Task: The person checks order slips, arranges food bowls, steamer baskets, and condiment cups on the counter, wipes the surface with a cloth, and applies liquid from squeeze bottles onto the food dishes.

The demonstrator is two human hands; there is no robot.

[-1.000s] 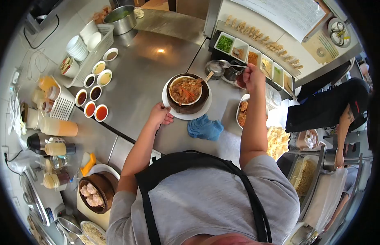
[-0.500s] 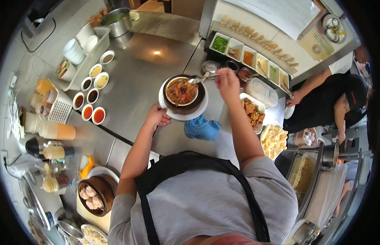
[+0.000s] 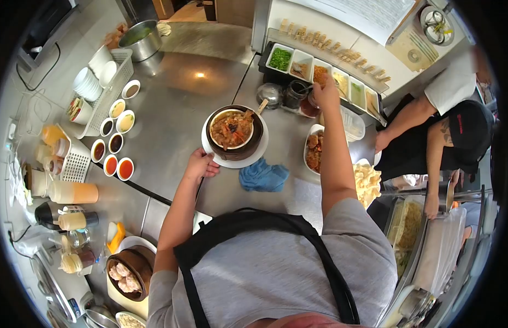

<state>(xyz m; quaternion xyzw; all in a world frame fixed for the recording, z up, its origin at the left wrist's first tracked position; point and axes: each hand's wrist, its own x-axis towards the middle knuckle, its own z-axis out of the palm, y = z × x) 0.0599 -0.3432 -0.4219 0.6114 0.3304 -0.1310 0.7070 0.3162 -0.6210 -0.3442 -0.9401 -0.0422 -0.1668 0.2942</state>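
A small bowl of saucy food [image 3: 231, 129] sits inside a round wooden steamer on a white plate [image 3: 244, 162], with a wooden clip at the steamer's upper right edge. At the plate's left rim my left hand [image 3: 201, 164] has its fingers curled against the edge. My right hand [image 3: 326, 91] is closed on a spoon handle over the jars [image 3: 295, 94], beside the tray of garnish compartments [image 3: 319, 74]. The spoon's bowl end is hard to make out there. Just below the plate lies a crumpled blue cloth [image 3: 263, 175].
Sauce cups [image 3: 125, 169] and a white basket [image 3: 123, 68] stand at the left. Fried food in a white dish [image 3: 314, 150] and pale crackers [image 3: 366, 182] are under and beside my right arm. A co-worker in a black apron [image 3: 415, 145] stands at the right.
My right hand has moved with the spoon from above the bowl up and right to the jars. My left hand stays at the plate's rim. The view has shifted slightly.
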